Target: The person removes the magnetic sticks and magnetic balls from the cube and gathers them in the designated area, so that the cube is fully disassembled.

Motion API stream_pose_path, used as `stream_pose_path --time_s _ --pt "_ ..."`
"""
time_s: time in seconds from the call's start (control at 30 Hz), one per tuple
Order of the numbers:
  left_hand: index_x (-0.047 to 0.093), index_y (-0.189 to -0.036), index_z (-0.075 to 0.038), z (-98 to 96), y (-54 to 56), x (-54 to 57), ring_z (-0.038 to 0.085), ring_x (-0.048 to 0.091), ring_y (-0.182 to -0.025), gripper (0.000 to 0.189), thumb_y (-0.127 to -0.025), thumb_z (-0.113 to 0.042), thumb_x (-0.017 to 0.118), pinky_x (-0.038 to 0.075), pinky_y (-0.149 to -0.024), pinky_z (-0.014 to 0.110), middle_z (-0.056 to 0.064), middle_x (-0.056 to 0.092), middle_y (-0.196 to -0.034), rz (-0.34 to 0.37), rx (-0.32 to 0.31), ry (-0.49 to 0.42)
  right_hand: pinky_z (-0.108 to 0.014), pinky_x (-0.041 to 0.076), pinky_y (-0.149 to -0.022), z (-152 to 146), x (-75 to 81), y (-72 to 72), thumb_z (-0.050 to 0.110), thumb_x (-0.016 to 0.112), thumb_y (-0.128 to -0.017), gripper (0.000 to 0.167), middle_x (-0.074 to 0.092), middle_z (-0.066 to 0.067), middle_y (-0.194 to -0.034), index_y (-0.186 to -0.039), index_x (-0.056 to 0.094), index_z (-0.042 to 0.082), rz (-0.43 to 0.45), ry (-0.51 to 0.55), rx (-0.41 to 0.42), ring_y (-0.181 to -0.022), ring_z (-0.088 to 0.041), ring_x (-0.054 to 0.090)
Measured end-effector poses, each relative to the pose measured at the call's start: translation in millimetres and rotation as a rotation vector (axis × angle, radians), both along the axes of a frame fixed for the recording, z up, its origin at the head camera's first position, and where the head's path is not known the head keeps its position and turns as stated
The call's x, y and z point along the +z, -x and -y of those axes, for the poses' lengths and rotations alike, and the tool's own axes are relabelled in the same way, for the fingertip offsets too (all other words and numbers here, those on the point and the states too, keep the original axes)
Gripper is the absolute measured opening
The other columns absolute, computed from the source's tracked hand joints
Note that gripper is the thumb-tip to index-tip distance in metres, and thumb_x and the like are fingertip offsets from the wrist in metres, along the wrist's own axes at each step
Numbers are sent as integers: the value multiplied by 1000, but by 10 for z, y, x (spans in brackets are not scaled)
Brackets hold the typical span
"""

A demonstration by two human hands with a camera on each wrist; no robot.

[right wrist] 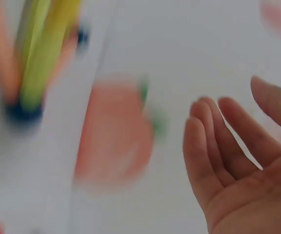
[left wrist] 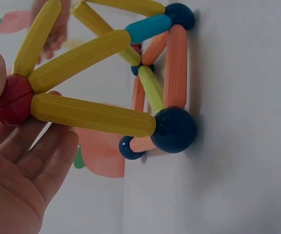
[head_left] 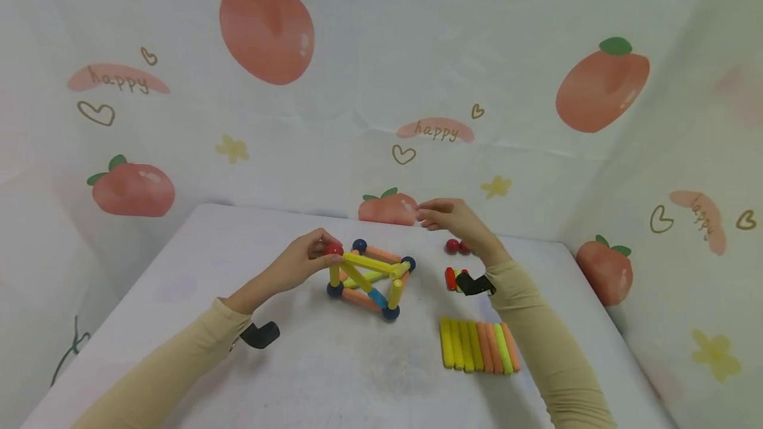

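Observation:
My left hand (head_left: 298,260) holds a red ball (head_left: 334,250) at the top left corner of a frame of toy rods and balls, thumb on one side and fingers behind. Yellow rods (left wrist: 94,115) fan out from that ball in the left wrist view; one runs into a short blue rod (left wrist: 151,29) that ends at a dark blue ball. Orange rods (head_left: 360,299) and dark blue balls (head_left: 390,312) form the base on the table. Raised at the back right, my right hand (head_left: 457,222) holds nothing, its fingers loosely bent, apart from the frame.
A row of yellow, orange and green rods (head_left: 478,346) lies at the front right of the white table (head_left: 334,376). Behind it are short red and green pieces (head_left: 450,278), partly covered by the right wrist, and red balls (head_left: 453,246). A printed cloth (head_left: 334,118) hangs behind.

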State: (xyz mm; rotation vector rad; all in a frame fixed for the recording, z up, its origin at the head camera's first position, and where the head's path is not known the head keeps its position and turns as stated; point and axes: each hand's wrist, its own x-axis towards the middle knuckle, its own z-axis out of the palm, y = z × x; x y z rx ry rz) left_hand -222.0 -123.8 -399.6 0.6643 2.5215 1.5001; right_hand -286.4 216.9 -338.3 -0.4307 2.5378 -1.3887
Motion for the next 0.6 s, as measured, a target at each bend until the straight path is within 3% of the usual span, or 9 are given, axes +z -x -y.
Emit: stream_pose_path --time_s 0.1,0.23,0.4,0.6 --pt "56 -118 -7 -3 -8 11 24 69 -105 40 -91 -34 69 56 -96 42 13 71 -115 -2 3 -9 -41 54 -99 435 100 -174 34 62 -97 35 71 -11 -122 -126 66 13 3 -72 194 -105 -21 69" --pt "56 -118 -7 1 -4 9 24 70 -106 40 -91 -34 68 56 -96 44 14 72 -114 -11 -5 -18 -29 56 -87 830 85 -317 33 67 -95 28 75 1 -113 -118 72 19 -26 -185 342 -96 -12 67" --pt "57 -117 -7 10 12 -18 25 70 -107 40 -92 -35 68 55 -97 46 14 72 -115 -11 -9 -17 -21 52 -73 1044 20 -374 25 72 -91 21 76 3 -101 -111 76 17 -101 -267 383 -79 -9 62" --pt "56 -116 -6 13 21 -26 25 70 -108 40 -91 -35 68 55 -97 46 14 72 -115 -16 -11 -15 -20 53 -74 1113 18 -407 20 74 -89 21 77 0 -94 -109 76 14 -118 -267 361 -81 -8 65"
